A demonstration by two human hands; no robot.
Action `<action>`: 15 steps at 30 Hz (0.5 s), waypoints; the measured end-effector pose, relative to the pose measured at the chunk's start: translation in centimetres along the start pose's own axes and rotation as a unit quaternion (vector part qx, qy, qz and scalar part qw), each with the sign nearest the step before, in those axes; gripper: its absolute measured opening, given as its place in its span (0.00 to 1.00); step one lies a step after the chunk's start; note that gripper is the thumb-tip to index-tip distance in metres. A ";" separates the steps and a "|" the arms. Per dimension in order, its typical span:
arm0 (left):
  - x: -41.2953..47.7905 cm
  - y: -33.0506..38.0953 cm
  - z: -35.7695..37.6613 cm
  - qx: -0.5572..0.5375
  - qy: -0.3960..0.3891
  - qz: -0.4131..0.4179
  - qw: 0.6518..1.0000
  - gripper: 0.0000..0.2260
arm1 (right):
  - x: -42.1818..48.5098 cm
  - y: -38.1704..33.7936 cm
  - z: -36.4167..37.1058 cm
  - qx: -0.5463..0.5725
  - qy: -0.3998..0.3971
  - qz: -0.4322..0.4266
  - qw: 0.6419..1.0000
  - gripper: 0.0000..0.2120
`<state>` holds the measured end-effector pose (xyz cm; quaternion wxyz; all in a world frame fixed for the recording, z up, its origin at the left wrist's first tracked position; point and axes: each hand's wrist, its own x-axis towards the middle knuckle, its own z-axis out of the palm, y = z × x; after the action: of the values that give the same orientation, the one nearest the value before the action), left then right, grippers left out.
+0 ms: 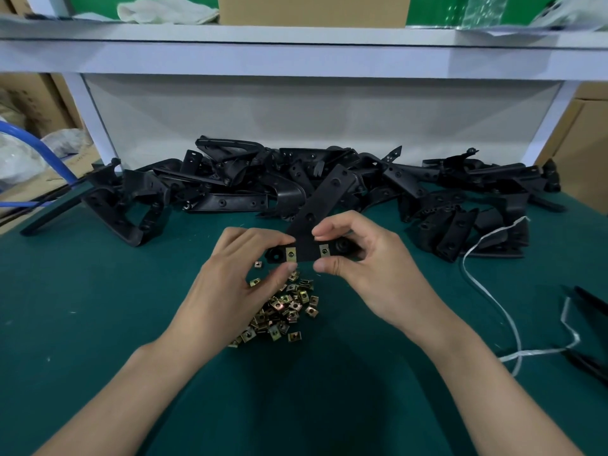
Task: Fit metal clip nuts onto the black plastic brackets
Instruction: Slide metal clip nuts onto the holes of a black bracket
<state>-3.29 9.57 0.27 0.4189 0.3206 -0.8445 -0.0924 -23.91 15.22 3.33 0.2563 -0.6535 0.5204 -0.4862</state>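
A person is holding one black plastic bracket (316,205) up over the green counter (98,324), with both hands clamped on its lower bar. The left hand (243,274) is pinching the bar between thumb and forefinger at a brass-coloured clip nut (291,255) already sitting on the bar's edge. The right hand (362,268) is pinching it in the same way just beside a second fitted nut (324,250). The bracket's long arm is pointing up and away, overlapping the heap of brackets (230,182) in this view. That heap is sprawling along the back of the counter from left to right, tangled against the white panel (296,120) under the shelf (296,41). A pile of loose clip nuts (283,311) is lying on the counter directly below the held bracket, between the two wrists, and the left hand is hiding part of it. To the right, a white cord (487,291) is trailing from the heap toward the near edge. It is looping beside some black parts (589,304) at the frame's right edge, which are cut off and hard to identify. A blue hose (39,149) is curving past the counter's left side, in front of cardboard cartons (36,103). On the shelf above, a cardboard box (312,9) is standing with a white cloth (167,9) beside it.
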 end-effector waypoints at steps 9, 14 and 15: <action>-0.1 -0.2 0.1 0.048 0.001 0.027 0.998 0.15 | 0.0 0.0 0.5 -0.016 0.014 -0.007 1.000 0.19; -0.2 -0.4 0.1 0.042 0.003 0.031 0.999 0.15 | 0.0 0.0 0.4 -0.018 0.016 -0.008 1.000 0.18; -0.2 -0.4 0.1 0.041 0.003 0.031 0.999 0.15 | 0.0 0.1 0.4 -0.020 0.016 -0.008 1.000 0.18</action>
<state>-3.15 9.36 -0.09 0.4106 0.3114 -0.8558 -0.0439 -23.58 15.17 3.13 0.2310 -0.6550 0.5285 -0.4882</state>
